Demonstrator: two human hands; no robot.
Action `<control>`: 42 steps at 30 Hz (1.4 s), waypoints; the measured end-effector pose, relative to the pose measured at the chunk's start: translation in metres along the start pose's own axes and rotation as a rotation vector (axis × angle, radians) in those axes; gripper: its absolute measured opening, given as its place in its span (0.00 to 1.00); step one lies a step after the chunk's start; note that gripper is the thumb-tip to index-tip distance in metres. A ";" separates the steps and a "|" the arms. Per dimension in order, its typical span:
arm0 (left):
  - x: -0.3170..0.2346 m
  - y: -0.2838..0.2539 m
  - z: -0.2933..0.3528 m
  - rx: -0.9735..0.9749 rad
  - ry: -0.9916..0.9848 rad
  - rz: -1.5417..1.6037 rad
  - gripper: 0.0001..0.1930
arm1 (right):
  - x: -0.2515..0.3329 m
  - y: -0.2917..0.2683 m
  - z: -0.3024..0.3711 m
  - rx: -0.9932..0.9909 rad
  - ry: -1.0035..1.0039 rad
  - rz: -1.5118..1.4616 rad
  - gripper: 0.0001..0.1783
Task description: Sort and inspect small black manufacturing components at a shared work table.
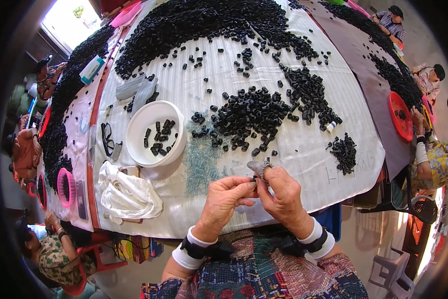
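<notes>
Two bare hands pinch a small black piece (pixel 254 179) over the near edge of the table.
The left hand (pixel 223 200) grips it between thumb and fingertips; the right hand (pixel 285 197) closes on it from the other side, a grey covering (pixel 258 167) on one digit, and fingers partly hide the piece. Just beyond, a heap of black pieces (pixel 251 114) blocks the middle of the cloth, with pale bluish bits (pixel 201 167) scattered beside it. A white bowl (pixel 181 143) holding more pieces, a crumpled white cloth (pixel 129 192) and eyeglasses (pixel 106 139) crowd the left; a smaller dark pile (pixel 343 153) lies right.
</notes>
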State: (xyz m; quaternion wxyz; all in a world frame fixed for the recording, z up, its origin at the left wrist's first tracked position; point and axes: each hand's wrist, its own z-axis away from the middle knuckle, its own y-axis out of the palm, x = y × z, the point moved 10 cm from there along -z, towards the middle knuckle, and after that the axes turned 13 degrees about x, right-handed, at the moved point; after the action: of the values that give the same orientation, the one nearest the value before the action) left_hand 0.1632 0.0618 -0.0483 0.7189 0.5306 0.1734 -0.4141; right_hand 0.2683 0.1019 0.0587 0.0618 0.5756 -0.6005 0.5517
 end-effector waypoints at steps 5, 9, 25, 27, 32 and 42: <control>0.003 0.000 -0.001 -0.020 -0.021 -0.003 0.07 | 0.000 0.003 0.002 0.013 -0.011 0.006 0.13; 0.004 0.001 -0.002 -0.027 -0.033 0.002 0.06 | -0.005 0.006 0.005 0.031 0.010 -0.035 0.13; -0.007 -0.001 -0.003 -0.024 0.077 0.042 0.03 | -0.002 0.021 0.000 0.138 -0.041 0.067 0.22; -0.006 -0.003 -0.004 -0.024 0.077 0.037 0.03 | 0.001 0.025 0.000 0.144 -0.063 0.103 0.21; -0.005 -0.006 -0.004 -0.032 0.081 0.010 0.04 | 0.003 0.024 0.000 0.121 -0.052 0.139 0.19; -0.004 -0.004 -0.005 0.003 0.059 -0.049 0.06 | 0.000 0.020 0.002 0.126 -0.053 0.167 0.18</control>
State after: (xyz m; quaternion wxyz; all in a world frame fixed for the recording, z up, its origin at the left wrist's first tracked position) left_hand 0.1589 0.0677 -0.0503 0.7023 0.5393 0.2068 -0.4162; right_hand 0.2540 0.0951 0.0455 -0.0369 0.5407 -0.6118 0.5762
